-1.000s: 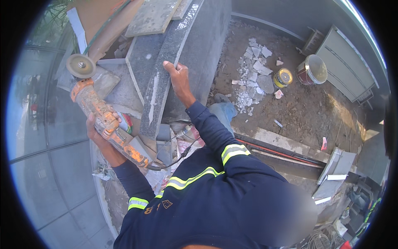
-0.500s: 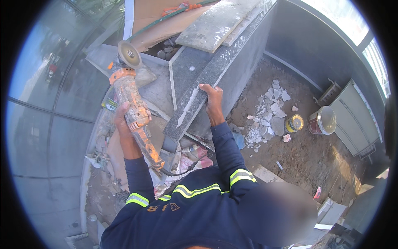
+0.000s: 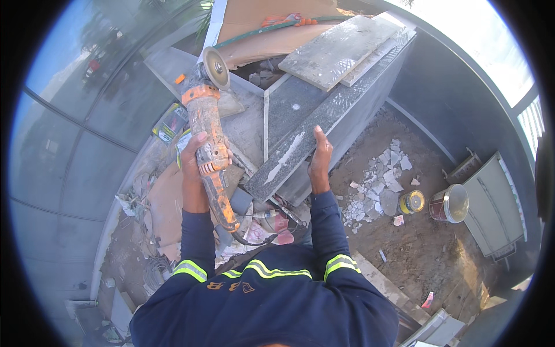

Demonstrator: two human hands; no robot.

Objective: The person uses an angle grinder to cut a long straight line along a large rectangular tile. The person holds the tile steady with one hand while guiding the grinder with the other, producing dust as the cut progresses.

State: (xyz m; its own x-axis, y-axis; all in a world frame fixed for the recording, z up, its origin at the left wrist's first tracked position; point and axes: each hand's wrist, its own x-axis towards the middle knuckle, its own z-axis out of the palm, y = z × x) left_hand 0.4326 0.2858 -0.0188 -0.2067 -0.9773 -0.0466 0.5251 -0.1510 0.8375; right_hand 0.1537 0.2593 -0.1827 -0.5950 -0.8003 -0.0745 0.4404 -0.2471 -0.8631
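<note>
My left hand (image 3: 193, 156) is closed around the body of an angle grinder (image 3: 211, 130), orange and grey and caked with dust. Its round disc (image 3: 216, 68) points up and away from me, apart from the stone. A dark cord runs off the grinder's rear end toward my chest. Beside the long dark granite slab (image 3: 324, 124) is my right hand (image 3: 321, 162), upright with the fingers stretched out, close to its right edge. Whether it touches the slab I cannot tell. A pale chipped streak (image 3: 287, 155) marks the slab's near end.
Two loose grey slabs (image 3: 329, 49) lie on the granite's far end. To the right are broken tile pieces (image 3: 378, 188), a yellow can (image 3: 411, 202), a bucket (image 3: 450, 203) and a leaning panel (image 3: 491, 202). Glass panes (image 3: 69, 168) stand at left; cardboard (image 3: 165, 202) and rubble lie below.
My right hand has let go of the slab's edge, moved slightly right and straightened its fingers. The grinder stays in my left hand. The whole view has shifted a little.
</note>
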